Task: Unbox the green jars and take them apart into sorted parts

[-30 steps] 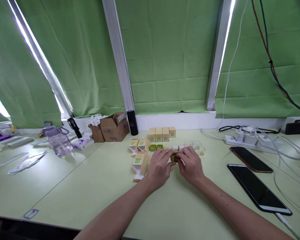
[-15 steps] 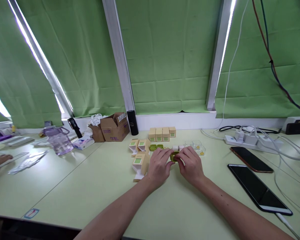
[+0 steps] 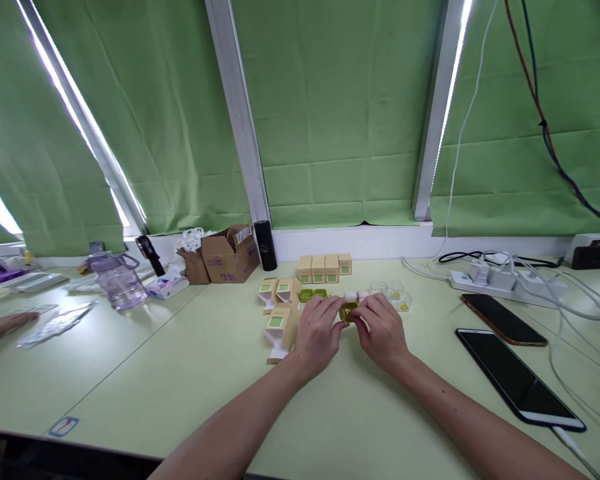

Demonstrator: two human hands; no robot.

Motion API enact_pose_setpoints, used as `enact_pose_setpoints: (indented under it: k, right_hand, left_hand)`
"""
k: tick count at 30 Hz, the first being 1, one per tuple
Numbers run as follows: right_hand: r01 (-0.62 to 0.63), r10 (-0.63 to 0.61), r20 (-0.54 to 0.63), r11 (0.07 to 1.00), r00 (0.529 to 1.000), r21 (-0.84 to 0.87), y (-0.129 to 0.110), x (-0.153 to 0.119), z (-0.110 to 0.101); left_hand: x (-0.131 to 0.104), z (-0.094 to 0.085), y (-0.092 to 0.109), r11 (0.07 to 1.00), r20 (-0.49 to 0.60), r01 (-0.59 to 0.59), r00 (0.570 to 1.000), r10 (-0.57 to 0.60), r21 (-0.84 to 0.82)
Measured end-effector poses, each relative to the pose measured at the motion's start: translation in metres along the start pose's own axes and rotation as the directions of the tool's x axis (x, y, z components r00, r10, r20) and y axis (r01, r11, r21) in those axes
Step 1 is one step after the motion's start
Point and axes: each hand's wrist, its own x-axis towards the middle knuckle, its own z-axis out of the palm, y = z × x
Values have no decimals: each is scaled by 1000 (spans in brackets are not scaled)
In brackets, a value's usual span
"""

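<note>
Between both hands is a small olive-green case [image 3: 349, 311], raised just above the table. My left hand [image 3: 320, 331] grips its left side with the fingertips, and my right hand [image 3: 381, 330] pinches its right side. Two more green cases [image 3: 313, 294] lie side by side behind my left hand. Open cardboard boxes with green labels [image 3: 283, 327] stand left of my left hand. Behind them is a row of closed small boxes [image 3: 325, 268]. Clear plastic cases [image 3: 395, 293] with yellow bits lie beyond my right hand, beside small white pieces [image 3: 356, 295].
Two phones [image 3: 520, 377] and a power strip [image 3: 505, 287] with cables are at the right. Left of centre stand a brown carton [image 3: 230, 255], a black cylinder [image 3: 265, 245] and a purple bottle [image 3: 116, 281]. Another person's hand [image 3: 5, 325] rests at the far left.
The green case has tilted slightly between my fingers; my hands have barely moved. The other person's hand at the far left has shifted right over the plastic bag.
</note>
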Motion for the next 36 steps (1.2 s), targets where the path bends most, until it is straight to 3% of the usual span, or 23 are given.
enact_pose_setpoints:
  k: [29, 36]
  right_hand:
    - [14, -14, -19, 1000, 1000, -2, -3, 1, 1]
    - [25, -25, -9, 1000, 1000, 13, -9, -1, 0]
  left_hand:
    - [1, 0, 2, 997, -8, 32, 999, -32, 67]
    - [1, 0, -8, 989, -53, 139, 989, -136, 60]
